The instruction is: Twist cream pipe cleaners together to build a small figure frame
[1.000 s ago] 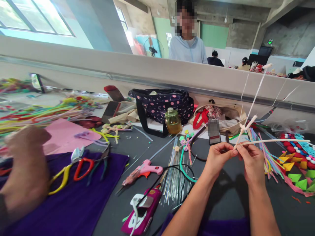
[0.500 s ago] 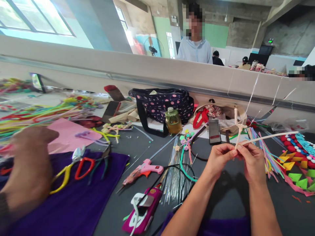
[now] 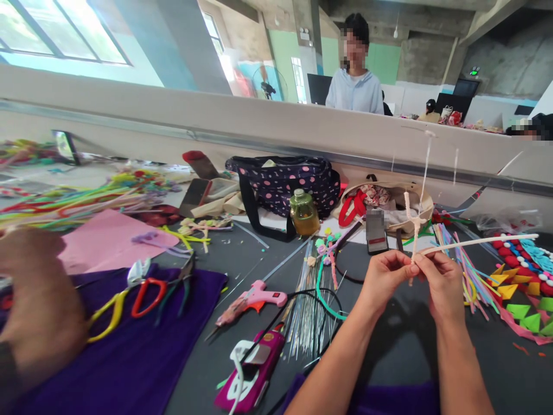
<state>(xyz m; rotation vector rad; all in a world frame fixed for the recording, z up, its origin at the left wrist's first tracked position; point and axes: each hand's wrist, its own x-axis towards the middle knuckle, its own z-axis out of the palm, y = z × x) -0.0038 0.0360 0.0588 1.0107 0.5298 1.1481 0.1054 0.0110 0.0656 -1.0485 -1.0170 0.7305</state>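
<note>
While both hands pinch the white fuzzy stick [image 3: 413, 230] just right of the glue gun [image 3: 253, 300], left hand [image 3: 382, 276] and right hand [image 3: 440, 282] meet at its bottom (fingers closed); one arm points up, another long one right.

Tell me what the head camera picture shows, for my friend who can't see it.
Two hands, the left hand and the right hand, pinch a cream pipe cleaner twisted into a cross above a dark table. Around them lie a pink glue gun, pliers, a spotted bag and a small bottle.
</note>
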